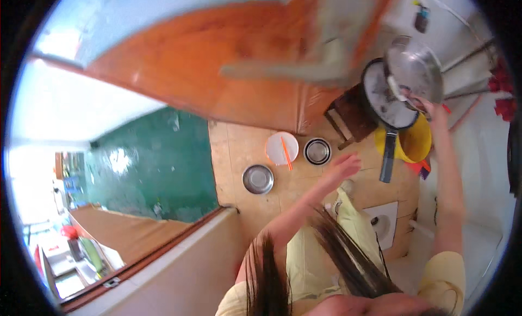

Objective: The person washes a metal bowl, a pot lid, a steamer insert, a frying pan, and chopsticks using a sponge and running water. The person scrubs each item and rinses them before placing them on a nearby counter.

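Note:
My right hand (429, 107) is reached out at the right, fingers closed at the lower edge of a round, shiny steel pan (417, 63). The pan is tilted above a dark-rimmed frying pan (399, 116), whose black handle (389, 155) points toward me. A pale, blurred piece (393, 88) beside my right fingers is too smeared to name. My left hand (346, 165) hangs over the tiled floor with its fingers stretched out and nothing in it. Closest to it are the nested steel bowls (317, 151).
A brown wooden stool (356, 115) and a yellow basin (416, 139) stand by the frying pan. On the tiles are a steel bowl (258, 178) and a white bowl (275, 147) with orange chopsticks (286, 153). An orange door (217, 71) is ahead; a white floor fixture (387, 215) lies near my legs.

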Available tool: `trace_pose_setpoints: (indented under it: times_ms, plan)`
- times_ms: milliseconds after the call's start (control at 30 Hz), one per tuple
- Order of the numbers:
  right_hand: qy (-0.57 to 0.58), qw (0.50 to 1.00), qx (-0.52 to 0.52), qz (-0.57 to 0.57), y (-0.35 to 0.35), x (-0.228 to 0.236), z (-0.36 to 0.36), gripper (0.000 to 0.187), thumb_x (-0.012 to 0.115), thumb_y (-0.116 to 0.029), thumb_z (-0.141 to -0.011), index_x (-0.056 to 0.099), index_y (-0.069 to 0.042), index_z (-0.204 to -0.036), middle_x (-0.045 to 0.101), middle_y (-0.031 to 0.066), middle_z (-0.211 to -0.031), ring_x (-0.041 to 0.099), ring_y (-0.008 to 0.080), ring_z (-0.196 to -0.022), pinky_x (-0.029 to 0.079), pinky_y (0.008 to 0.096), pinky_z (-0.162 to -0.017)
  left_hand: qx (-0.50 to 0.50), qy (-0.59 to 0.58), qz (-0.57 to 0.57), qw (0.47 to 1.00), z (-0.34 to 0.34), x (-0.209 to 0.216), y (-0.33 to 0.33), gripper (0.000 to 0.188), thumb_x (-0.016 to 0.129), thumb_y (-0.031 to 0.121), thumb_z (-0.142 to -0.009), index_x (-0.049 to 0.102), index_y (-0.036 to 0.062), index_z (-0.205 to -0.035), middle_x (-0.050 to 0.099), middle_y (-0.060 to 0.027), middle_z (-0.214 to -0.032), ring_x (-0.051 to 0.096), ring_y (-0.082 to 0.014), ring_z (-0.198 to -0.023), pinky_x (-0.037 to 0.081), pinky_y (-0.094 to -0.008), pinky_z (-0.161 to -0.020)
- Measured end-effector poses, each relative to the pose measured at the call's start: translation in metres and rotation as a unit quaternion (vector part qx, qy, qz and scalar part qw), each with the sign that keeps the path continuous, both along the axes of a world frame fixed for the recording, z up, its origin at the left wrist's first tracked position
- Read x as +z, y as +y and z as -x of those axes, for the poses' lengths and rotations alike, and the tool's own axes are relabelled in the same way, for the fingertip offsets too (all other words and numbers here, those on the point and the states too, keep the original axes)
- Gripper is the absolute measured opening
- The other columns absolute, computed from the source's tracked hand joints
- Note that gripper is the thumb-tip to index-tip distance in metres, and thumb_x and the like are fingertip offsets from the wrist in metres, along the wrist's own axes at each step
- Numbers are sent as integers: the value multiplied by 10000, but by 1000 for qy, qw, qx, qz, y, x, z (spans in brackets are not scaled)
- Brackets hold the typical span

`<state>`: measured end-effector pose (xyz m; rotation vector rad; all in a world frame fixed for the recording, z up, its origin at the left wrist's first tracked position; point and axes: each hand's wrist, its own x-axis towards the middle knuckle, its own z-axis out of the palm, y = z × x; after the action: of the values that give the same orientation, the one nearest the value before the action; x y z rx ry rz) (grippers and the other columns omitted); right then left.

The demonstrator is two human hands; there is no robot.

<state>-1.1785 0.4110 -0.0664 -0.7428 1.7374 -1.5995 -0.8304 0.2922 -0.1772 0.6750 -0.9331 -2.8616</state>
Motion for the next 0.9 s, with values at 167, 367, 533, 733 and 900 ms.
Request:
trace_pose_setpoints:
  times_ms: [167,367,533,733,900]
  plan:
    - [-212,919,-320,-92,-18,2,34,316,487,-134,-779,514,81,-1009,597,158,-830,567,231,-760,444,343,-677,114,-87,126,982,154,150,-42,692,546,372,-815,154,168,-1348,379,-97,-1248,385,-214,-1132,363,-359,-880]
    - [35,959,-231,-161,2,3,64,209,556,-117,-721,537,20,-878,574,136,-715,580,217,-663,458,341,-584,212,12,120,970,248,113,-68,578,539,154,-809,249,104,-1306,388,-83,-1238,413,-214,-1092,357,-326,-891]
    - [313,915,-238,-97,-40,28,85,200,562,-139,-728,549,-40,-901,595,158,-802,580,333,-732,456,368,-639,231,-25,159,959,275,94,-70,492,488,175,-845,302,86,-1292,400,-77,-1238,424,-196,-1085,349,-311,-898]
    - [501,841,-2,-203,-41,-20,106,207,581,-77,-653,550,-4,-845,582,191,-840,569,324,-795,444,384,-671,215,-88,126,964,314,131,-59,489,466,236,-870,300,71,-1300,423,-81,-1228,438,-200,-1076,354,-315,-896]
    - [299,827,372,-297,-50,33,88,234,565,-101,-673,567,-3,-885,577,212,-893,561,332,-840,437,380,-703,241,-74,184,950,312,126,-75,476,479,259,-865,339,68,-1279,440,-77,-1207,448,-199,-1057,365,-311,-884]
